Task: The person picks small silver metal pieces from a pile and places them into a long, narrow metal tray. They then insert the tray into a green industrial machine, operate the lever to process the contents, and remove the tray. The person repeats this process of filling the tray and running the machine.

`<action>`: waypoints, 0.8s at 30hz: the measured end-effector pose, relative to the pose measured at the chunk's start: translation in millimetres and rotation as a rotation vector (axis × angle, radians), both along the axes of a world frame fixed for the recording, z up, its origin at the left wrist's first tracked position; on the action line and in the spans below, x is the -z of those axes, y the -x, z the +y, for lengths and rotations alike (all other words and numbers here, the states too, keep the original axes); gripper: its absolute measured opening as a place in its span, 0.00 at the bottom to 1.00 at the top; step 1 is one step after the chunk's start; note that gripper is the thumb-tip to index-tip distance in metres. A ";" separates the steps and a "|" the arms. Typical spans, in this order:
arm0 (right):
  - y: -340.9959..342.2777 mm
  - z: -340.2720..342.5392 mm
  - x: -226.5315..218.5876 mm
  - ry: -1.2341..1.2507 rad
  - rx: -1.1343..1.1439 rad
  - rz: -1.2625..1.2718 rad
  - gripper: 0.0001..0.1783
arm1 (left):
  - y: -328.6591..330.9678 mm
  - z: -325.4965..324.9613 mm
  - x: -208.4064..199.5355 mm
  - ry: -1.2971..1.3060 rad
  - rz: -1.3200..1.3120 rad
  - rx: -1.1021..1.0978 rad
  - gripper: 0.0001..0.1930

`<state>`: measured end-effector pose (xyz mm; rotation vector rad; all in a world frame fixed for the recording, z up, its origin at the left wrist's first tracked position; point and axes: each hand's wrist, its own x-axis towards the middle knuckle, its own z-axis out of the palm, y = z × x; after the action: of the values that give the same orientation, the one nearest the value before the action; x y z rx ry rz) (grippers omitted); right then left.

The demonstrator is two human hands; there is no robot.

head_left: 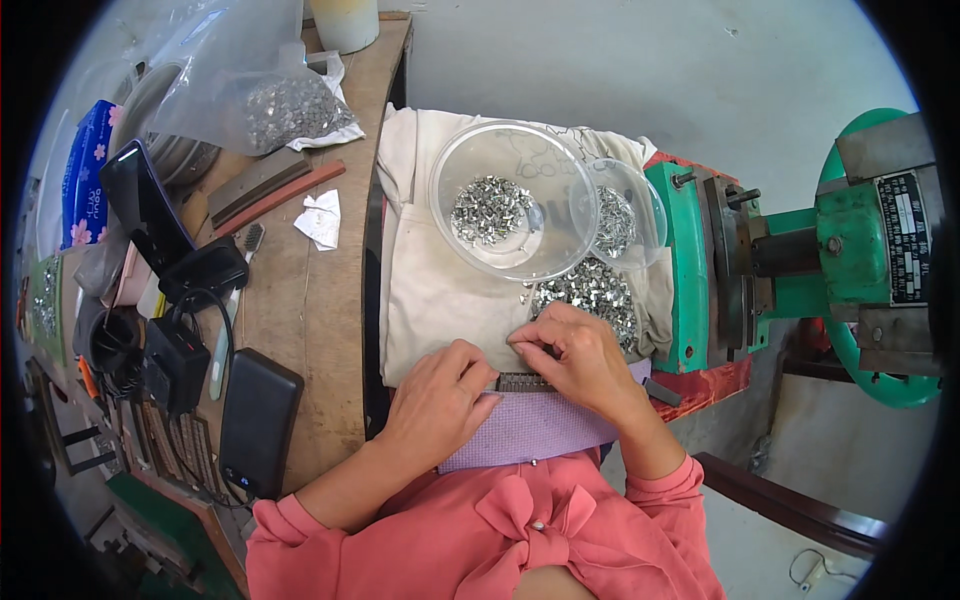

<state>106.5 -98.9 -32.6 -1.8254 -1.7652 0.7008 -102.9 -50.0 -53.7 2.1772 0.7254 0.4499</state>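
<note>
- Left hand (445,395) is resting, thumb and fingers apart, left of the near metal strip (522,382).
- Right hand (590,360) is pinching fingertips together; any held piece is hiding.
- Bracing the strip is likely helping.

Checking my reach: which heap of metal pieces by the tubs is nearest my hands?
The loose pile on the cloth, just beyond your right hand; the others sit inside the large tub and small tub.
</note>
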 end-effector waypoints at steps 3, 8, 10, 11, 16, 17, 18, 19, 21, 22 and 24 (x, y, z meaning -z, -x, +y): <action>-4.4 4.4 -3.3 -0.002 -0.086 -0.059 0.05 | 0.1 -0.3 0.3 -0.001 -0.001 -0.003 0.13; -10.5 12.5 -3.3 -0.030 -0.184 -0.088 0.05 | 0.0 0.1 -0.1 -0.006 -0.001 -0.001 0.13; -12.7 16.3 -4.3 -0.038 -0.229 -0.077 0.05 | 0.0 0.3 -0.1 -0.007 -0.002 0.000 0.13; -13.3 18.3 -6.0 -0.042 -0.252 -0.065 0.05 | 0.0 0.4 -0.5 -0.007 -0.002 0.000 0.13; -18.1 22.9 -3.4 -0.078 -0.310 -0.065 0.09 | 0.2 0.5 -0.5 -0.010 0.002 -0.003 0.13; -17.3 22.4 -2.6 -0.064 -0.299 -0.072 0.08 | -0.2 0.7 -0.3 -0.008 0.002 -0.002 0.13; -16.8 21.6 -2.0 -0.051 -0.287 -0.079 0.08 | -0.7 0.8 -0.2 -0.005 0.003 0.000 0.13; -15.9 20.5 -1.3 -0.063 -0.274 -0.088 0.08 | -0.7 0.8 -0.6 -0.004 0.005 -0.001 0.13; -12.8 14.9 -1.4 -0.087 -0.245 -0.106 0.08 | -0.9 1.0 -1.5 0.000 0.008 0.000 0.14; -10.8 11.3 -2.7 -0.120 -0.214 -0.091 0.08 | -0.6 0.8 -1.5 0.002 0.008 -0.002 0.14; -5.7 1.8 -6.7 -0.185 -0.153 -0.062 0.07 | -0.1 0.3 -1.2 0.007 0.008 -0.004 0.14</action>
<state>112.2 -97.0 -25.8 -1.6191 -1.9560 0.5226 -102.8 -49.7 -52.5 2.1728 0.7352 0.4407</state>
